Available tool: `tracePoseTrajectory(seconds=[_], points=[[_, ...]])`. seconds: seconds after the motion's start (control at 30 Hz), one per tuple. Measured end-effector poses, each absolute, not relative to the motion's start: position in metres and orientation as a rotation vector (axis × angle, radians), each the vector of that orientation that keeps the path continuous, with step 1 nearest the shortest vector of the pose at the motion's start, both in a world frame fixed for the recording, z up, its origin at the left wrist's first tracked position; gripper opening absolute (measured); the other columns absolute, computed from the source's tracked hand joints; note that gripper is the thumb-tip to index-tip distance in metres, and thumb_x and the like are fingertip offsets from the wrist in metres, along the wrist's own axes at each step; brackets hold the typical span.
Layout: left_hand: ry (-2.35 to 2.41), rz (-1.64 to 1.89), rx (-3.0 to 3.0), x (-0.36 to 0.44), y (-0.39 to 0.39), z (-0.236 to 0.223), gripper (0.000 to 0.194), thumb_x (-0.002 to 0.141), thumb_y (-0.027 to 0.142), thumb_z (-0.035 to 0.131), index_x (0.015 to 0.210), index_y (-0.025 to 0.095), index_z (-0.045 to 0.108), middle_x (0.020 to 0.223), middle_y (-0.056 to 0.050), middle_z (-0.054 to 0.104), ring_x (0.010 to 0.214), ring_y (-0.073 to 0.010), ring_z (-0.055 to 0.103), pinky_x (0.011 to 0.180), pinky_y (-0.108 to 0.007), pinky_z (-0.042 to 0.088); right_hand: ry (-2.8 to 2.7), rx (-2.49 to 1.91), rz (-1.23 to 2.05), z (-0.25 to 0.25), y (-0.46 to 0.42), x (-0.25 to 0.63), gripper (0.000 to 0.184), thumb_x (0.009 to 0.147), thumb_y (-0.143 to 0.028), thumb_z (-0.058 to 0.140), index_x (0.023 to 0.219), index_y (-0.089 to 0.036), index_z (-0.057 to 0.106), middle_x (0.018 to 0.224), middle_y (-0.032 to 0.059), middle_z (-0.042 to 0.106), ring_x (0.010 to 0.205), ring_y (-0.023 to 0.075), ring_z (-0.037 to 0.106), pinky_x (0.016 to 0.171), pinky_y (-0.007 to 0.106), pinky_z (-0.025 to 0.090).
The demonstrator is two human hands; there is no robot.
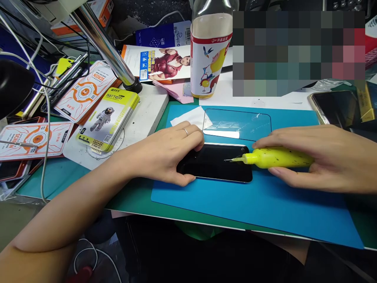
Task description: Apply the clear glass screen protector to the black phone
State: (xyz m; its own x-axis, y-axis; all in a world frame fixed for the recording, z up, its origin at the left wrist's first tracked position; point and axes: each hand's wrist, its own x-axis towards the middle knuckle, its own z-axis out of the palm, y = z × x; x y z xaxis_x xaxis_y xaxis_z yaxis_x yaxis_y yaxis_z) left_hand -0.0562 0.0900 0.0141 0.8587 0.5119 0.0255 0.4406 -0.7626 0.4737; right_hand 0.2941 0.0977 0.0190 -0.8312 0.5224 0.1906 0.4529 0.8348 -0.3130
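From where I stand, the black phone lies screen up on the blue mat, right between the person's 2 hands. The left hand covers its left end, pinching it across the width: the thumb sits at the near long edge, the bent fingers at the far edge. That hand wears 1 ring. The right hand is off the phone's other end, closed around a yellow squeeze bottle, thumb on the near side and forefinger along the far side. The bottle lies nearly level, its thin nozzle reaching over the right part of the screen; whether the tip touches the glass I can't tell.

Just beyond the phone I count 1 clear sheet with a dark outline and, overlapping its left corner, 1 piece of white paper. Past the mat stands 1 tall drink bottle, upright. Over to the left are 2 white-and-orange boxes marked SCREEN, 1 farther back and 1 nearer, with a yellow battery pack close by; how many are stacked there I can't make out. At the far right lies 1 more phone, dark-faced.
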Motion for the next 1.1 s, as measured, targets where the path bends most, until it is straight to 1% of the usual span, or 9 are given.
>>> tracePoseTrajectory(seconds=[0.17,0.27,0.37,0.5,0.67,0.8,1.0,1.1], points=[[0.690,0.184,2.581,-0.056,0.090,0.016,0.038,0.087,0.038,0.076,0.104,0.023,0.045,0.119,-0.014,0.067,0.112,-0.0315,0.060,0.093,-0.044,0.051,-2.737,-0.750,0.397,0.018,0.097,0.296,0.025,0.100,-0.041,0.063,0.118,-0.027,0.074,0.093,0.0002,0.083,0.067,0.0167,0.076,0.054,0.024,0.058],[0.692,0.185,2.584,-0.056,0.090,0.016,0.037,0.087,0.038,0.076,0.103,0.024,0.046,0.120,-0.013,0.067,0.112,-0.0316,0.061,0.094,-0.044,0.051,-2.733,-0.792,0.426,0.014,0.098,0.303,0.030,0.100,-0.045,0.063,0.125,-0.030,0.071,0.096,-0.0005,0.083,0.069,0.0177,0.076,0.057,0.027,0.058],[0.685,0.194,2.586,-0.056,0.090,0.015,0.038,0.087,0.038,0.076,0.103,0.024,0.045,0.118,-0.013,0.067,0.110,-0.0312,0.061,0.092,-0.044,0.052,-2.722,-0.856,0.473,0.010,0.097,0.310,0.033,0.099,-0.045,0.064,0.130,-0.034,0.069,0.100,-0.0020,0.082,0.072,0.0188,0.075,0.060,0.030,0.057],[0.684,0.211,2.590,-0.056,0.090,0.014,0.037,0.088,0.039,0.075,0.103,0.023,0.046,0.118,-0.014,0.067,0.109,-0.0312,0.060,0.092,-0.044,0.051,-2.708,-0.890,0.524,0.009,0.097,0.313,0.034,0.095,-0.044,0.066,0.128,-0.036,0.070,0.099,-0.0033,0.082,0.072,0.0181,0.074,0.060,0.030,0.055],[0.688,0.197,2.591,-0.055,0.090,0.015,0.038,0.087,0.038,0.077,0.102,0.023,0.046,0.117,-0.013,0.067,0.110,-0.0312,0.061,0.092,-0.043,0.051,-2.717,-0.878,0.512,0.011,0.097,0.311,0.031,0.097,-0.044,0.065,0.126,-0.035,0.068,0.097,-0.0024,0.082,0.068,0.0184,0.073,0.057,0.030,0.054],[0.685,0.197,2.586,-0.055,0.090,0.015,0.037,0.087,0.038,0.076,0.102,0.024,0.046,0.117,-0.013,0.067,0.109,-0.0312,0.060,0.093,-0.044,0.051,-2.707,-0.931,0.489,0.013,0.097,0.314,0.033,0.097,-0.047,0.065,0.128,-0.037,0.064,0.097,-0.0020,0.080,0.066,0.0192,0.072,0.055,0.031,0.054],[0.690,0.209,2.598,-0.056,0.090,0.013,0.039,0.086,0.038,0.077,0.103,0.024,0.045,0.117,-0.012,0.066,0.110,-0.0310,0.061,0.092,-0.043,0.051,-2.637,-1.011,0.365,0.016,0.094,0.318,0.031,0.102,-0.054,0.057,0.126,-0.035,0.060,0.105,0.0010,0.076,0.078,0.0196,0.074,0.059,0.031,0.056],[0.690,0.209,2.607,-0.056,0.090,0.012,0.039,0.086,0.038,0.077,0.103,0.024,0.045,0.117,-0.012,0.066,0.110,-0.0309,0.060,0.092,-0.043,0.051,-2.615,-1.008,0.359,0.018,0.094,0.317,0.030,0.102,-0.054,0.058,0.124,-0.035,0.061,0.104,0.0004,0.076,0.078,0.0190,0.074,0.063,0.032,0.059]])
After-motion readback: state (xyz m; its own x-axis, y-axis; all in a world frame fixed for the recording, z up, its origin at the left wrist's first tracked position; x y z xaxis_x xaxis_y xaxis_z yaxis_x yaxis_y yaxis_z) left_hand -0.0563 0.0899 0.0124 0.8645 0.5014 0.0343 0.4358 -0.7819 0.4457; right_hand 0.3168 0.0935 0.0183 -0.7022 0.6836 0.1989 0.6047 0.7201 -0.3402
